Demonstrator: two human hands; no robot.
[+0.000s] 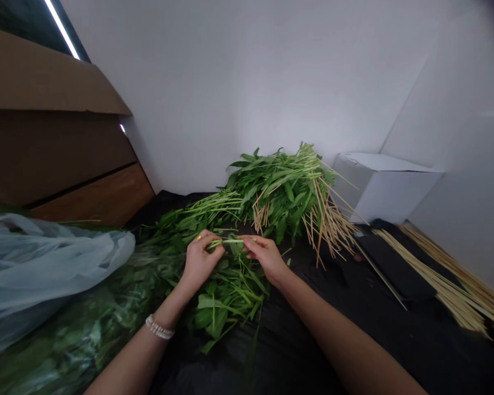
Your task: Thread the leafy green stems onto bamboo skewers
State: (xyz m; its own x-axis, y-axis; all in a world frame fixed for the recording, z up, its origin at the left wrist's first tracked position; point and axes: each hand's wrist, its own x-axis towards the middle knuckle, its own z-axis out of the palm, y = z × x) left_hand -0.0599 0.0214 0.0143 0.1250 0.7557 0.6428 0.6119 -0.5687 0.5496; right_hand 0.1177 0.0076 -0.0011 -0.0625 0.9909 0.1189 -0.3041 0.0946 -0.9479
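Between my two hands stretches a pale green stem (233,241), apparently water spinach, held level. My left hand (201,258), with a ring and a beaded bracelet, pinches its left end. The fingers of my right hand (267,258) are closed on the other end. Below them lies a loose heap of leafy green stems (226,302) on black plastic sheeting (296,351). Beyond my hands, bundled greens (271,181) are piled against the wall, with thin wooden sticks (329,219) poking out on the right.
More loose sticks (444,285) lie at the right beside a flat black object (395,266). Behind them stands a white box (387,181). On the left, a translucent plastic bag (53,263) rests by bagged greens (90,329), before a cardboard box (49,153).
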